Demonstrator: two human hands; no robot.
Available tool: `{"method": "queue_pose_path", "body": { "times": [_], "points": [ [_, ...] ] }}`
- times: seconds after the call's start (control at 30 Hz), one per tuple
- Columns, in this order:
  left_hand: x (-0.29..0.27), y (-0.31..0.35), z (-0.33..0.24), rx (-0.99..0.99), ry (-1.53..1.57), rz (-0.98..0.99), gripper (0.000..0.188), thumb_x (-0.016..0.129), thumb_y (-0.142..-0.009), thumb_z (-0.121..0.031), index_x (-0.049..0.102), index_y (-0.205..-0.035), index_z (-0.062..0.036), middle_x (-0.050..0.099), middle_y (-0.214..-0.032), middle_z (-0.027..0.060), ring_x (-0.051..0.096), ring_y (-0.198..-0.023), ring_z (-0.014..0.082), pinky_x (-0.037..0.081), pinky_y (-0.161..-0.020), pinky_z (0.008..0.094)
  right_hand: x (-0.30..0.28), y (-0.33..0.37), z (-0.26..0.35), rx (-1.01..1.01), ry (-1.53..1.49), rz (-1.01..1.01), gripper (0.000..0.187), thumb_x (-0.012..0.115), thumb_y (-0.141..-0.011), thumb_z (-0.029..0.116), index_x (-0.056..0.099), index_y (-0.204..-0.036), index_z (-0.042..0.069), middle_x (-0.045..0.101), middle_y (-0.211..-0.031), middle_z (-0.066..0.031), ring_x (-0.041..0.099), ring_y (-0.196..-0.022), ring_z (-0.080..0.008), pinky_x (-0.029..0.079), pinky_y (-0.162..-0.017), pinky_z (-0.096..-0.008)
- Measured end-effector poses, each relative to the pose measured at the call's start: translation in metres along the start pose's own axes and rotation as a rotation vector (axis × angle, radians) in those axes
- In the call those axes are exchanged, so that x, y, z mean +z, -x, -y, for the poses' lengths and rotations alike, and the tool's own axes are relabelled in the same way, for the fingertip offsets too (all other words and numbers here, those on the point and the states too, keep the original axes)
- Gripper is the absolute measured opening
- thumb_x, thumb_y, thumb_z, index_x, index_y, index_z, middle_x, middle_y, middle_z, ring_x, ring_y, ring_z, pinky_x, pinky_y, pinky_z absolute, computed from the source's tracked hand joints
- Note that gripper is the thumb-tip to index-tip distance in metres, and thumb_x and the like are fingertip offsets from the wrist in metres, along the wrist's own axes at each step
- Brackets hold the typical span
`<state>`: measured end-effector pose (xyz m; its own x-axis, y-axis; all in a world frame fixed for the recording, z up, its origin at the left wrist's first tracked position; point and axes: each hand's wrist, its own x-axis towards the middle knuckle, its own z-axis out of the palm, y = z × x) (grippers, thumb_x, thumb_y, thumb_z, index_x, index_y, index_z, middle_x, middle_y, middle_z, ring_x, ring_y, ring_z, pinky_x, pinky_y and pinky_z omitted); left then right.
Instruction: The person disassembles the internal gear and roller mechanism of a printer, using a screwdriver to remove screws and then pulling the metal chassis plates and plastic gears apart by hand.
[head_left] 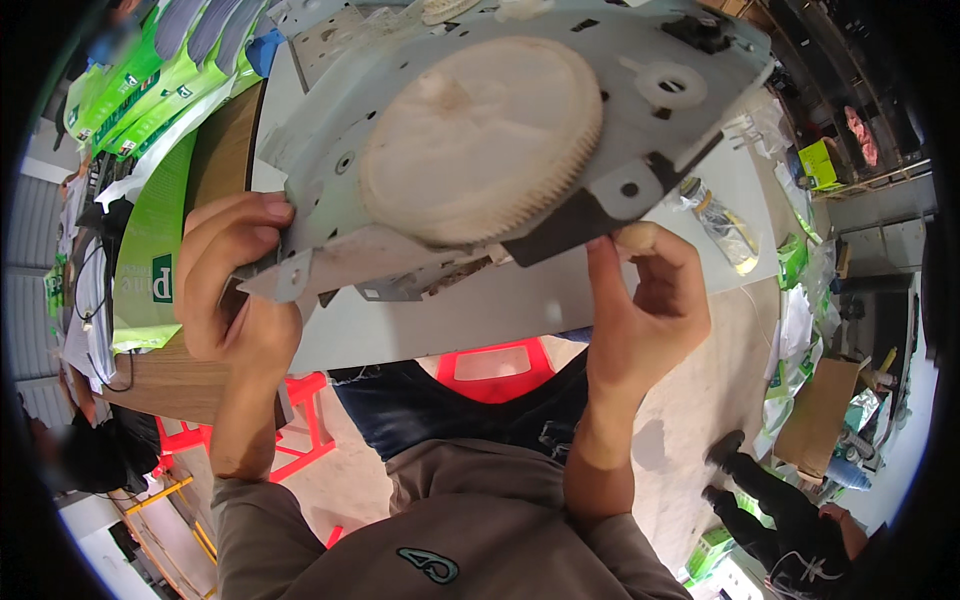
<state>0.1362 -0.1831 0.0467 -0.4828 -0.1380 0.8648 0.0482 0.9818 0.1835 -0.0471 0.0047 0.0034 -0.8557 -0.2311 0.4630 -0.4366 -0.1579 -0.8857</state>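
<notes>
White, fine-toothed gear (pixel 480 145) overlies a holed metal plate (pixel 640 135).

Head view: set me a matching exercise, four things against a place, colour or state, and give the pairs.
Column one
1. Large gear
2. Left hand
3. Right hand
4. Wearer's shirt

Column two
A. Pinching the near edge of the metal plate, thumb and fingertips together
B. Grey-brown, with a small emblem
C. Off-white, round, with a toothed rim
D. Gripping the plate's left end

Pairs: 1-C, 2-D, 3-A, 4-B
</notes>
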Motion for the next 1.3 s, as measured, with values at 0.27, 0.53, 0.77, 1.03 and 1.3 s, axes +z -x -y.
{"method": "queue_pose_path", "body": {
  "times": [0.27,0.53,0.77,1.03,1.3],
  "points": [
    [-0.004,0.000,0.000,-0.030,0.024,0.031,0.018,0.061,-0.085,0.003,0.056,-0.102,0.0052,0.067,-0.095,0.0232,0.064,-0.087,0.0318,0.051,-0.077,0.0407,-0.010,-0.005,0.004,-0.062,0.181,0.158,0.046,0.067,-0.081,-0.012,0.066,-0.124,0.003,0.057,-0.084,-0.0052,0.056,-0.077,-0.0136,0.047,-0.073,-0.0260],
    [-0.005,0.000,0.000,-0.029,0.074,0.035,0.016,0.065,-0.086,-0.001,0.056,-0.099,0.0049,0.067,-0.094,0.0218,0.064,-0.086,0.0314,0.051,-0.078,0.0403,-0.014,-0.005,-0.002,-0.089,0.218,0.193,0.043,0.066,-0.082,-0.010,0.066,-0.123,0.004,0.054,-0.082,-0.0053,0.055,-0.076,-0.0159,0.045,-0.074,-0.0268],
    [-0.009,0.000,0.007,0.018,0.098,0.051,0.026,0.056,-0.079,-0.008,0.060,-0.099,0.0092,0.066,-0.095,0.0249,0.063,-0.085,0.0326,0.053,-0.075,0.0402,-0.017,-0.004,-0.001,-0.156,0.182,0.179,0.041,0.067,-0.082,-0.012,0.064,-0.121,0.000,0.058,-0.090,-0.0071,0.057,-0.079,-0.0154,0.047,-0.077,-0.0273],
    [-0.009,0.001,0.005,-0.002,0.098,0.055,0.029,0.056,-0.075,-0.006,0.061,-0.099,0.0100,0.066,-0.097,0.0249,0.063,-0.087,0.0330,0.053,-0.076,0.0407,-0.008,0.019,0.025,-0.154,-0.033,0.153,0.048,0.072,-0.070,-0.023,0.056,-0.113,-0.008,0.064,-0.101,-0.0164,0.065,-0.084,-0.0204,0.054,-0.080,-0.0326],
    [-0.001,-0.001,0.007,0.051,0.090,-0.015,0.039,0.049,-0.059,0.007,0.061,-0.096,0.0120,0.066,-0.091,0.0238,0.065,-0.082,0.0341,0.054,-0.072,0.0408,0.013,0.019,0.029,-0.148,-0.017,0.126,0.046,0.071,-0.071,-0.023,0.057,-0.111,-0.007,0.065,-0.098,-0.0147,0.063,-0.079,-0.0182,0.052,-0.075,-0.0285]
  ]
}}
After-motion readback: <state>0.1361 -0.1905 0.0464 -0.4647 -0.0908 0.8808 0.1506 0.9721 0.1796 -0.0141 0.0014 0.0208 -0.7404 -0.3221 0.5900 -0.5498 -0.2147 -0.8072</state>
